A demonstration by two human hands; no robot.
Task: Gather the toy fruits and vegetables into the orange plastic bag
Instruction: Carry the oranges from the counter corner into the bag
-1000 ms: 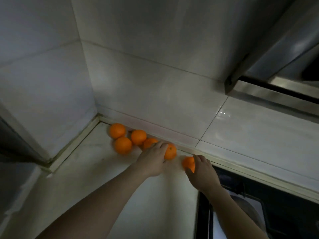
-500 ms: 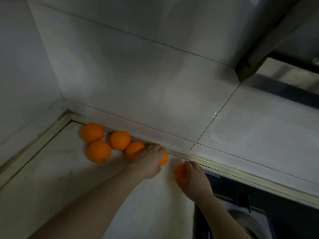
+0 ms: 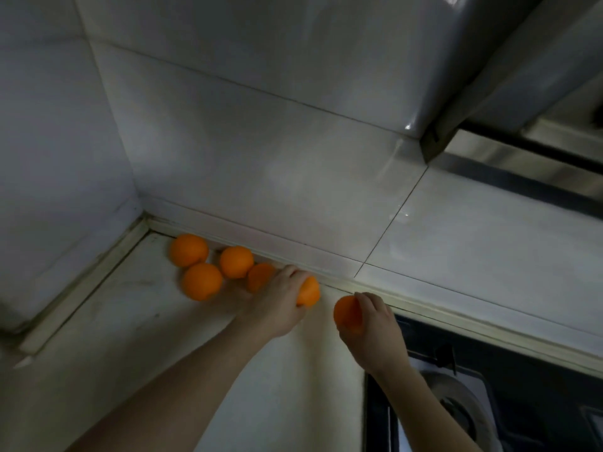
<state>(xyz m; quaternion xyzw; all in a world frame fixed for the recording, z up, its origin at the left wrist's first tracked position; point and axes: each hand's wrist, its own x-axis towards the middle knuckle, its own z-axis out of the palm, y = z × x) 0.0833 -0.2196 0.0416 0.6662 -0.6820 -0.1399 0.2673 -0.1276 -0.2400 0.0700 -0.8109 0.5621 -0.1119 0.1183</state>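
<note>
Orange toy fruit in each hand: left hand (image 3: 277, 305) curls round one (image 3: 308, 291), right hand (image 3: 372, 327) pinches another (image 3: 347, 313), likely for bagging; four others (image 3: 202, 281) wait far left.

I saw dim light and a glossy white tiled back wall (image 3: 261, 164) meeting a side wall (image 3: 49, 151) at a corner. Pale countertop (image 3: 124, 353) below. Dark hob (image 3: 528, 406) at right, probably a steel hood (image 3: 509, 168) above.
</note>
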